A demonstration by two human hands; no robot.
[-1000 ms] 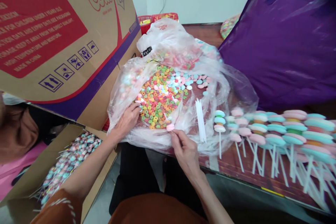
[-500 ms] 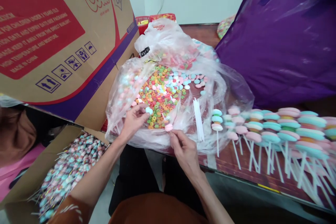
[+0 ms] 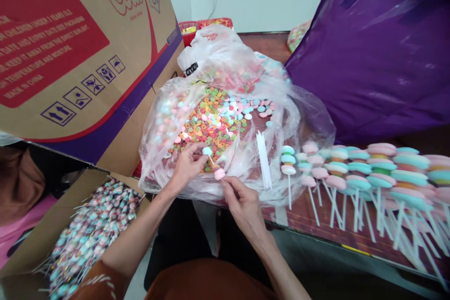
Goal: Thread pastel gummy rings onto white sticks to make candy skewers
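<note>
Dark-red tabletop [image 3: 300, 216] was part-covered by plastic [image 3: 279, 131]. Blue candy [image 3: 206, 151] was pinched by left hand [image 3: 187, 166] near stick [image 3: 211, 160]; stick was clamped by right hand [image 3: 245, 202] under pink candy [image 3: 220, 174]. Centred, straight, light pressure was judged best.

Big cardboard box [image 3: 116, 79] runs off the top and left edges, so its red label's text is chopped; purple bag [image 3: 372, 56] gets cut off at top and right. Finished lollipops [image 3: 379, 164] blur toward the right edge; the person at left [image 3: 21, 183] is mostly hidden behind the box.
</note>
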